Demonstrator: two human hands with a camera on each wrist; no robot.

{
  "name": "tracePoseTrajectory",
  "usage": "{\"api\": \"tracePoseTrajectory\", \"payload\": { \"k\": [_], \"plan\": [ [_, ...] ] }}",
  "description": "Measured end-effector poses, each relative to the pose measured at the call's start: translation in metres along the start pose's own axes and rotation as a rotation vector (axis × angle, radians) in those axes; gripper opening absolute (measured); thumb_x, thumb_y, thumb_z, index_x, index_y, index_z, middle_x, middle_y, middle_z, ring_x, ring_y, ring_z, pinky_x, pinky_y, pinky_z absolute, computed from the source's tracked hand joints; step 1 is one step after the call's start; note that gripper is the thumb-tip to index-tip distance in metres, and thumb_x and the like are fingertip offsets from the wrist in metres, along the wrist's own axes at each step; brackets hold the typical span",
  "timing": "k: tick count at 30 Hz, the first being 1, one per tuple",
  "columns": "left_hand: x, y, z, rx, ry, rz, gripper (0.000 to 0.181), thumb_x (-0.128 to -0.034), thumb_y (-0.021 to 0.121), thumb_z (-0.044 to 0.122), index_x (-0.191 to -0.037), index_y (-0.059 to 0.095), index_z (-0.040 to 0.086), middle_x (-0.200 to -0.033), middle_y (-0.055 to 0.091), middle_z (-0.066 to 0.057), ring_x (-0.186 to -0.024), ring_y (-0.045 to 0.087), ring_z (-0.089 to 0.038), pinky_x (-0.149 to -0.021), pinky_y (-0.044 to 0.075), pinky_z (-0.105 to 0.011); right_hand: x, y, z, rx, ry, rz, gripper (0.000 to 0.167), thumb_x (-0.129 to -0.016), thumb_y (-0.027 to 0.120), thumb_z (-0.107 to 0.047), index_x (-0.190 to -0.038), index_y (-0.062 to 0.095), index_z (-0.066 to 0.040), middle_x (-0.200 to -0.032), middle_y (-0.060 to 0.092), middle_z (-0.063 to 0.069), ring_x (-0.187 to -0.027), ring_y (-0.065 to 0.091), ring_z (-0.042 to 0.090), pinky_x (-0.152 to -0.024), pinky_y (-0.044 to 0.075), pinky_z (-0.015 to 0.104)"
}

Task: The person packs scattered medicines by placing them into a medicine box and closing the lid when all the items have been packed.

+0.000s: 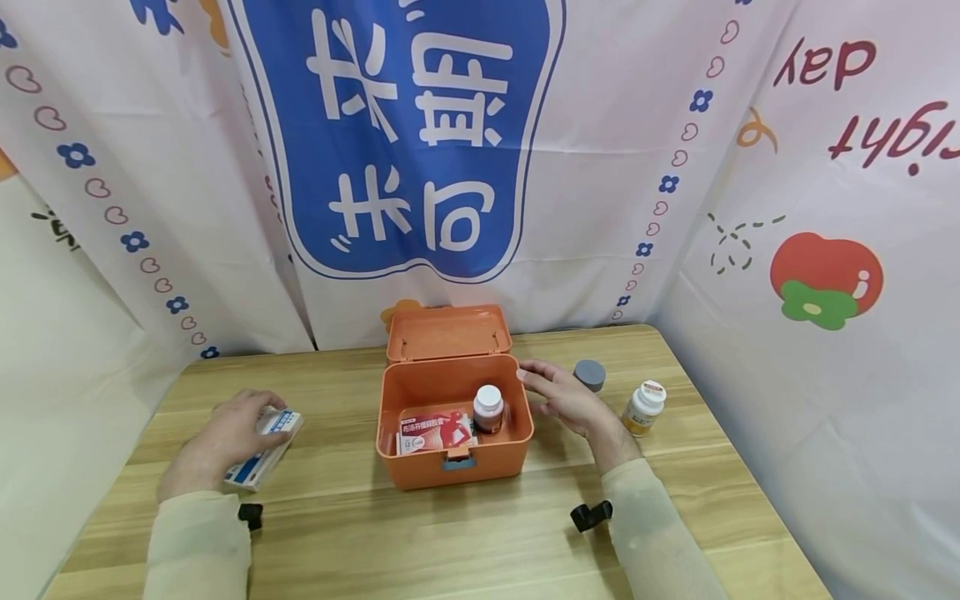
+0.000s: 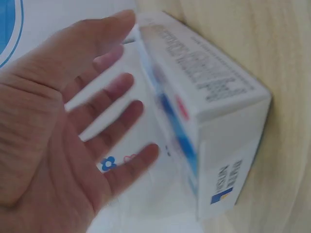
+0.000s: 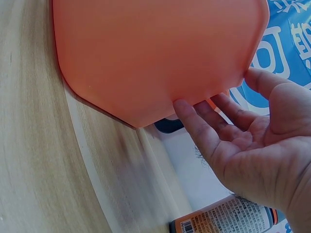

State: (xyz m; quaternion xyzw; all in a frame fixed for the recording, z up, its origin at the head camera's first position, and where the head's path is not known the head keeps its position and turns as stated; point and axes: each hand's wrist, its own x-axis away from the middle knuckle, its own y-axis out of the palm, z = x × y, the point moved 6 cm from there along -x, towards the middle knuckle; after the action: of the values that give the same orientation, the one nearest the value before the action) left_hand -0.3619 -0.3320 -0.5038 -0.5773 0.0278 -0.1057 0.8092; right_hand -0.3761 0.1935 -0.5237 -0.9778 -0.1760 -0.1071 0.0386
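Observation:
My left hand (image 1: 225, 437) is over a white and blue carton (image 1: 264, 450) on the table's left side. In the left wrist view, the fingers of that hand (image 2: 73, 116) are spread, with the thumb tip close to an edge of the carton (image 2: 228, 141). At the centre stands an orange case (image 1: 457, 471) with its lid (image 1: 450, 332) raised. Inside lie a red and white carton (image 1: 431, 433) and a white-capped bottle (image 1: 488, 408). My right hand (image 1: 570, 400) touches the case's right side; the right wrist view shows fingertips of this hand (image 3: 257, 141) against the orange wall (image 3: 155, 53).
To the right of the case are a grey round object (image 1: 589, 375) and a white-capped bottle with a yellow-orange label (image 1: 643, 410). The wooden table (image 1: 420, 550) meets printed cloth (image 1: 600, 208) at the back and sides.

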Motion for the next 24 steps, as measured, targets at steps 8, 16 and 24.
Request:
{"api": "tracePoseTrajectory", "payload": {
  "k": [8, 16, 24],
  "plan": [
    [0.011, -0.002, -0.003, 0.013, -0.105, -0.105, 0.074, -0.0949, 0.097, 0.034, -0.147, 0.064, -0.006, -0.153, 0.049, -0.051, -0.122, 0.058, -0.065, -0.092, 0.059, -0.067, 0.001, 0.001, -0.001, 0.003, 0.006, -0.002, 0.059, -0.125, 0.058, -0.034, -0.176, 0.049, -0.006, -0.181, 0.052, 0.020, -0.159, 0.057, 0.030, -0.109, 0.062, 0.030],
    [0.012, 0.003, -0.006, 0.030, -0.137, -0.128, 0.079, -0.0945, 0.097, 0.032, -0.152, 0.057, -0.004, -0.158, 0.039, -0.053, -0.123, 0.055, -0.064, -0.096, 0.058, -0.071, 0.001, 0.000, -0.001, 0.006, 0.005, 0.001, 0.058, -0.125, 0.058, -0.034, -0.175, 0.050, -0.006, -0.180, 0.054, 0.020, -0.151, 0.060, 0.023, -0.103, 0.060, 0.026],
    [0.008, -0.001, -0.001, -0.012, -0.056, -0.061, 0.070, -0.0984, 0.094, 0.027, -0.151, 0.063, -0.008, -0.157, 0.049, -0.052, -0.134, 0.056, -0.075, -0.107, 0.053, -0.087, 0.001, 0.000, -0.001, 0.009, 0.004, 0.003, 0.059, -0.125, 0.059, -0.035, -0.175, 0.050, -0.007, -0.180, 0.054, 0.019, -0.151, 0.061, 0.023, -0.104, 0.060, 0.027]
  ]
}}
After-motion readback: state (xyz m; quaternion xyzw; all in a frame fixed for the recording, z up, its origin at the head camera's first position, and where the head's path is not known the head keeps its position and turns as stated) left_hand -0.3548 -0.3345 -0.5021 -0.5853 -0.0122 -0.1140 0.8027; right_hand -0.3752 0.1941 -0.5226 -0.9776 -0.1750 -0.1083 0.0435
